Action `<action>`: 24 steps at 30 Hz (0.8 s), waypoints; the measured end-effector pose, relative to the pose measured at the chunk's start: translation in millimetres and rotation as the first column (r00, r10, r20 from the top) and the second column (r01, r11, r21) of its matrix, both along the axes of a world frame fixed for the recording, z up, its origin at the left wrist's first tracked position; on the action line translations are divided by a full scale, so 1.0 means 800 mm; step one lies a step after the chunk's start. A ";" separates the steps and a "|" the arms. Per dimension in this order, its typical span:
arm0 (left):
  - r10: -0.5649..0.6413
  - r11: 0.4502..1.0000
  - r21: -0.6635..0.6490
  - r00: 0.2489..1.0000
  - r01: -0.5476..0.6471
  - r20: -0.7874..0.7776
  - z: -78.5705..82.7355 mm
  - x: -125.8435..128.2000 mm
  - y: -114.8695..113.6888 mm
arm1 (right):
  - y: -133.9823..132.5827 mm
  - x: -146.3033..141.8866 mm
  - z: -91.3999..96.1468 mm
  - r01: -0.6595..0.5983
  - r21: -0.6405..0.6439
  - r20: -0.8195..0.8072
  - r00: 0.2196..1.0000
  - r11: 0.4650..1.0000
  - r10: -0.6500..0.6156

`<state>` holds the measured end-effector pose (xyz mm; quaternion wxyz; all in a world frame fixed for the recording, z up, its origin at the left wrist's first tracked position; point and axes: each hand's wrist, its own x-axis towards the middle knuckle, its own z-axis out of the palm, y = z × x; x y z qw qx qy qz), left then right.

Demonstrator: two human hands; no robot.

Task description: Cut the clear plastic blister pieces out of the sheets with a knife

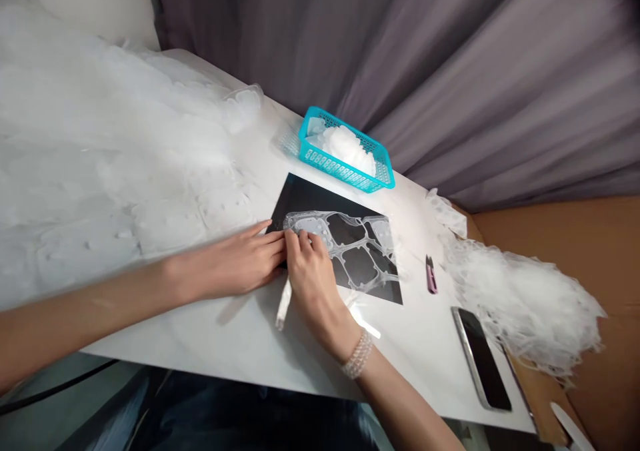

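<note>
Plastic sheet (367, 241), thin and clear, lies on a flat black mat (309, 194). It looks part done: bare in some spots, cloudy pieces (311, 225) in others. The right hand (316, 274) grips a thin white stick (283, 303); the left hand (250, 261) lies open.

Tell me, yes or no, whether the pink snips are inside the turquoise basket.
No, the pink snips lie on the white table, beside the black mat.

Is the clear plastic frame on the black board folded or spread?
Spread: the frame lies across the black board, openings visible; the right hand hides part.
</note>
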<state>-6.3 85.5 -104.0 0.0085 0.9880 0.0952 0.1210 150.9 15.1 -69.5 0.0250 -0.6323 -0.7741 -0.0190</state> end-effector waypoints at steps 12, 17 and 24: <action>0.046 0.998 0.039 0.997 -0.048 0.057 -0.008 0.000 -0.006 | -0.055 0.129 0.045 0.372 0.208 -0.709 0.694 0.905 -0.122; 0.046 0.995 -0.091 0.997 -0.040 0.061 0.001 -0.003 -0.001 | -0.075 0.237 0.031 0.592 -0.154 -0.982 0.000 0.791 -0.191; 0.293 0.793 -0.584 0.949 -0.175 0.114 0.073 0.040 0.005 | -0.068 0.159 0.048 0.419 -0.084 -0.996 -0.013 0.904 -0.086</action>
